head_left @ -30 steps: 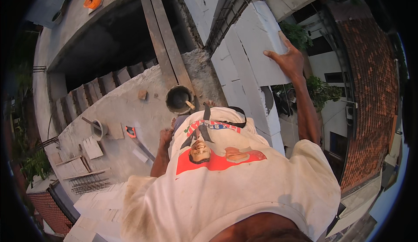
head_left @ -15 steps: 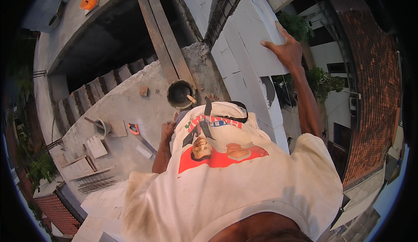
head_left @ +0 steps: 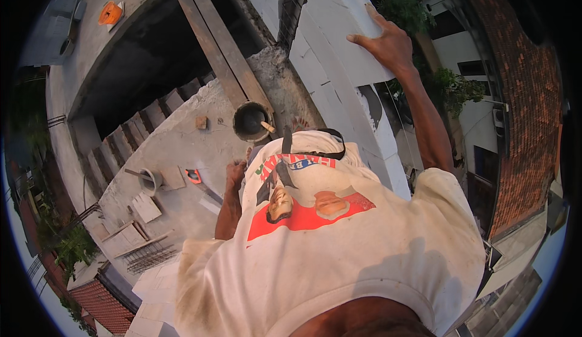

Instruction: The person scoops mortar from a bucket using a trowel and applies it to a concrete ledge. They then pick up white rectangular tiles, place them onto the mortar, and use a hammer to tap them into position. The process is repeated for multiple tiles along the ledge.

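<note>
The person is standing on a rough concrete slab (head_left: pixel 176 149) high on an unfinished building, looking straight down their own white printed shirt (head_left: pixel 339 240). Just beyond the shirt, a dark mortar bucket (head_left: pixel 251 122) is sitting on the slab. The left hand (head_left: pixel 235 172) is hanging beside the shirt, just short of the bucket, fingers loosely curled on nothing I can make out. Left of the bucket, a small pail (head_left: pixel 147 181) and loose block offcuts (head_left: pixel 145 206) are lying on the slab. Right of the bucket, the white block wall (head_left: pixel 339 64) is rising, with an open drop past its far edge. The right hand (head_left: pixel 388 46) is reaching out, arm straight, fingers spread flat and pressing on the wall's top block. Beyond the bucket, two planks (head_left: pixel 212 40) are bridging a dark stairwell opening (head_left: pixel 139 64).
</note>
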`<state>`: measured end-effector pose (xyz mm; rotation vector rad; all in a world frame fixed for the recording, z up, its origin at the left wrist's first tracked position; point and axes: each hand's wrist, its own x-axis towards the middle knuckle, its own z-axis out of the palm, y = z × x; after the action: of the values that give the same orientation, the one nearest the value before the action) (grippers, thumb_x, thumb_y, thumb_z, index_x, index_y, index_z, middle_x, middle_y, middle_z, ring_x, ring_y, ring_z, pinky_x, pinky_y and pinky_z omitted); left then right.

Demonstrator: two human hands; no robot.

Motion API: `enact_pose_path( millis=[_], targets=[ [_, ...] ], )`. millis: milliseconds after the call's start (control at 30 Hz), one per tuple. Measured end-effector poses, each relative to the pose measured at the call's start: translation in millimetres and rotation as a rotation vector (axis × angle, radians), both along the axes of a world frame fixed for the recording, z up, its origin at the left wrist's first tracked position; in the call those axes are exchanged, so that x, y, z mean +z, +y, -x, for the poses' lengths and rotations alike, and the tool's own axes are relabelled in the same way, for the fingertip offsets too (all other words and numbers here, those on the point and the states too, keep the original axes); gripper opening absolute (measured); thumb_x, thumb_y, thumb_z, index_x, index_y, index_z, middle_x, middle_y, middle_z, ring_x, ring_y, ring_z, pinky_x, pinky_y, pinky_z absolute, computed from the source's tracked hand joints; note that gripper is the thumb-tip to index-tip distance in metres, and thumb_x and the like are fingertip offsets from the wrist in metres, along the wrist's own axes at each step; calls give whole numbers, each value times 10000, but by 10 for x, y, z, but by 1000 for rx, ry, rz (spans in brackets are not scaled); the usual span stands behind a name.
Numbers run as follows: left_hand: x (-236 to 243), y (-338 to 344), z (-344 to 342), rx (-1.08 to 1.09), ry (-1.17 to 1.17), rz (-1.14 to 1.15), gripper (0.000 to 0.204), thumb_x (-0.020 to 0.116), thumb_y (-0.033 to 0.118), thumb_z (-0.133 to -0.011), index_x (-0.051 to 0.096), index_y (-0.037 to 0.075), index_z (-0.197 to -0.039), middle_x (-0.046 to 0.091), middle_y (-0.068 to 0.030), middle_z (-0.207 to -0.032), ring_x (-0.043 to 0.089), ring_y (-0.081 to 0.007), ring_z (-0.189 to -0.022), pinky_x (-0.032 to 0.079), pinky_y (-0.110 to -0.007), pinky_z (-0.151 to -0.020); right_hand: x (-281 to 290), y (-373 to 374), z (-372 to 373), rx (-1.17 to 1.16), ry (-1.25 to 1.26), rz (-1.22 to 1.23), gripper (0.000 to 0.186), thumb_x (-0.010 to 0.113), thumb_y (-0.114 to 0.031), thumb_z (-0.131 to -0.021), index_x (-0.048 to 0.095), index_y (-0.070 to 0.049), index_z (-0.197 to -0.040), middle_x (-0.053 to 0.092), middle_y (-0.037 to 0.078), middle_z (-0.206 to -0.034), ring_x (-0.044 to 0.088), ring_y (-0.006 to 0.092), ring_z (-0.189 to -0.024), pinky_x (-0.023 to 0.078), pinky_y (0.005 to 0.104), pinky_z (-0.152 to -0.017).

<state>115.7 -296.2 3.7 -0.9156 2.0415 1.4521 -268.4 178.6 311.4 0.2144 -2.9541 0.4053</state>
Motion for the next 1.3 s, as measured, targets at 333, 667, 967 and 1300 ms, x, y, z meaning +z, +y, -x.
enact_pose_path(
  millis=[333, 667, 967, 1300],
  targets=[
    [389, 233, 153, 47, -42, -122, 264, 678, 193, -937, 772, -47, -992, 751, -85, -823, 678, -155, -683, 527, -319, -602, 1, -52, -27, -63, -45, 24, 1063, 785, -830, -669, 624, -182, -1497, 745, 176, -1021, 764, 333, -968, 604, 485, -864],
    [189, -31, 56, 35, -108, -51, 287, 724, 264, -949, 751, -11, -1026, 692, -52, -811, 579, -120, -664, 471, -294, -593, 208, -147, -181, -2, 23, 120, 1228, 765, -841, -715, 374, -140, -1645, 561, 212, -1426, 557, 376, -1358, 452, 556, -1138],
    [472, -380, 271, -386, -155, -91, 403, 655, 360, -987, 729, -26, -1072, 736, -96, -972, 682, -191, -859, 545, -353, -756, 1032, -672, -1582, 348, 234, -285, 795, 750, -495, -933, 440, -181, -1594, 536, 150, -1497, 475, 333, -1452, 259, 610, -1271],
    [416, -290, 459, -1184, -602, -131, 721, 609, 537, -978, 500, 80, -1526, 633, -133, -1413, 595, -329, -1306, 510, -546, -1002, -1607, -1164, -4777, -650, -1032, 490, 366, 678, -373, -977, 756, -30, -1079, 754, 237, -1061, 747, 382, -993, 583, 449, -836]
  ],
)
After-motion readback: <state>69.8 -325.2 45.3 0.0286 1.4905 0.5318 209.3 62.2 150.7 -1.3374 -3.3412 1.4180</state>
